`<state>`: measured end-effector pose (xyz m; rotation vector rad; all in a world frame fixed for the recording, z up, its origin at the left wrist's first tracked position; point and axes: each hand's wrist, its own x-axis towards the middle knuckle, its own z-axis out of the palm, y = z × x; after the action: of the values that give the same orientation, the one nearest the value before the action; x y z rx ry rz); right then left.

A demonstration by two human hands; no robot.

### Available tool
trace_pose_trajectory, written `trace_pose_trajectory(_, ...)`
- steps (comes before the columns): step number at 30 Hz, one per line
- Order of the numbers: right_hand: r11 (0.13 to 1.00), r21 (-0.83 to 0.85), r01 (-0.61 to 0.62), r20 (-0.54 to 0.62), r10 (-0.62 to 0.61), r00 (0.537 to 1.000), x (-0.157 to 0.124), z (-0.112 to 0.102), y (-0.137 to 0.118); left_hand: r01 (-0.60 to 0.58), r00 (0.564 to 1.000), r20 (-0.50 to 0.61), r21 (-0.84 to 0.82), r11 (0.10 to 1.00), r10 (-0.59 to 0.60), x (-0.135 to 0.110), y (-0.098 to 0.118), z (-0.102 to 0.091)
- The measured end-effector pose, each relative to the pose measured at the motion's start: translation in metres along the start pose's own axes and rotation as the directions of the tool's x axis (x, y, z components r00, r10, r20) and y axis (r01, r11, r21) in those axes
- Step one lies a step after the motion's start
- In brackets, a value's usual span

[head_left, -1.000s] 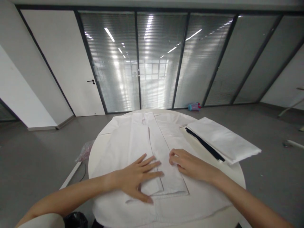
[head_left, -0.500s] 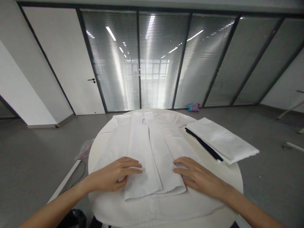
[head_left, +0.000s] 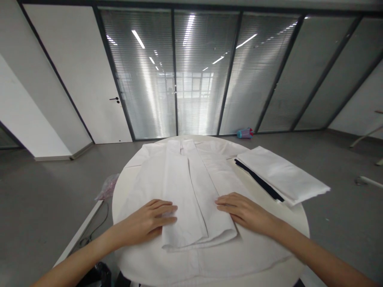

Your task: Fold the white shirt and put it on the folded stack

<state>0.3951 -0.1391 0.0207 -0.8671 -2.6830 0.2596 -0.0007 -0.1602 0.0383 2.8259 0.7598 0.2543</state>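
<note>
A white garment (head_left: pixel 179 191), like a coat or shirt, lies spread over a round table (head_left: pixel 121 187), its front panels overlapping in long layers down the middle. At the left of these layers my left hand (head_left: pixel 151 219) rests on the cloth, fingers stretched out and fairly close together. My right hand (head_left: pixel 239 209) lies on the right-hand panel with its fingers extended, pointing inward. Neither hand visibly grips the fabric. Below the fingers, the panels' lower edge is slightly rumpled and curls up at the right.
On the table's right lies a folded white cloth stack (head_left: pixel 281 173) over a dark strip (head_left: pixel 259 180), overhanging the edge. A clear plastic bag (head_left: pixel 107 186) and a black bag (head_left: pixel 100 275) are on the floor at left. A blue-and-pink basket (head_left: pixel 244 133) lies by the glass wall.
My right hand has slid slightly up and left, its fingers closer together. My left hand is slightly lower and flatter. The panels' lower edge has shifted a little to the right.
</note>
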Motion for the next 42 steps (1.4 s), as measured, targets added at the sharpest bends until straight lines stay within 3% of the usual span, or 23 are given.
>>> trace_pose_trajectory(4, 0.989, 0.118, -0.088, 0.058, 0.081, 0.995, 0.011, -0.011, -0.001, 0.023, 1.000, 0.013, -0.128, 0.992, -0.021, 0.001, -0.006, 0.004)
trace_pose_trajectory(7, 0.957, 0.230, -0.180, 0.075, 0.167, 0.983, 0.032, -0.015, 0.006, 0.216, 0.969, -0.017, -0.409, 0.886, -0.245, 0.011, -0.021, 0.007)
trace_pose_trajectory(9, 0.895, 0.323, -0.306, 0.052, 0.307, 0.950, 0.050, -0.012, 0.017, 0.354, 0.873, -0.038, -0.638, 0.684, -0.487, 0.022, -0.037, 0.010)
trace_pose_trajectory(11, 0.774, 0.404, -0.488, 0.078, 0.502, 0.861, 0.067, -0.005, 0.027, 0.395, 0.757, 0.039, -0.823, 0.409, -0.652, 0.036, -0.054, 0.011)
trace_pose_trajectory(13, 0.624, 0.449, -0.639, 0.151, 0.652, 0.743, 0.080, 0.002, 0.036, 0.405, 0.692, 0.174, -0.897, 0.176, -0.701, 0.048, -0.070, 0.011)
trace_pose_trajectory(14, 0.565, 0.464, -0.682, 0.186, 0.691, 0.699, 0.084, 0.005, 0.038, 0.423, 0.665, 0.233, -0.901, 0.101, -0.710, 0.054, -0.075, 0.010)
trace_pose_trajectory(16, 0.503, 0.488, -0.713, 0.215, 0.723, 0.657, 0.089, 0.009, 0.041, 0.475, 0.612, 0.309, -0.879, 0.026, -0.728, 0.061, -0.083, 0.008)
trace_pose_trajectory(18, 0.475, 0.511, -0.716, 0.221, 0.733, 0.644, 0.089, 0.011, 0.042, 0.500, 0.599, 0.334, -0.866, 0.014, -0.728, 0.063, -0.087, 0.007)
trace_pose_trajectory(23, 0.441, 0.570, -0.693, 0.226, 0.727, 0.648, 0.085, 0.013, 0.045, 0.436, 0.675, 0.261, -0.896, 0.088, -0.690, 0.060, -0.086, 0.009)
trace_pose_trajectory(27, 0.495, 0.569, -0.657, 0.188, 0.699, 0.690, 0.089, 0.012, 0.047, 0.427, 0.664, 0.171, -0.886, 0.182, -0.728, 0.060, -0.084, 0.009)
trace_pose_trajectory(31, 0.495, 0.500, -0.710, 0.224, 0.719, 0.658, 0.097, 0.010, 0.048, 0.480, 0.639, 0.067, -0.813, 0.330, -0.766, 0.066, -0.086, 0.007)
trace_pose_trajectory(36, 0.448, 0.452, -0.771, 0.297, 0.739, 0.604, 0.105, 0.009, 0.052, 0.555, 0.638, 0.219, -0.795, 0.244, -0.738, 0.070, -0.095, 0.003)
trace_pose_trajectory(39, 0.407, 0.453, -0.793, 0.341, 0.743, 0.576, 0.107, 0.009, 0.054, 0.529, 0.651, 0.260, -0.829, 0.181, -0.713, 0.068, -0.102, 0.002)
trace_pose_trajectory(42, 0.404, 0.476, -0.781, 0.362, 0.720, 0.593, 0.106, 0.009, 0.058, 0.460, 0.695, 0.244, -0.874, 0.157, -0.677, 0.063, -0.108, 0.004)
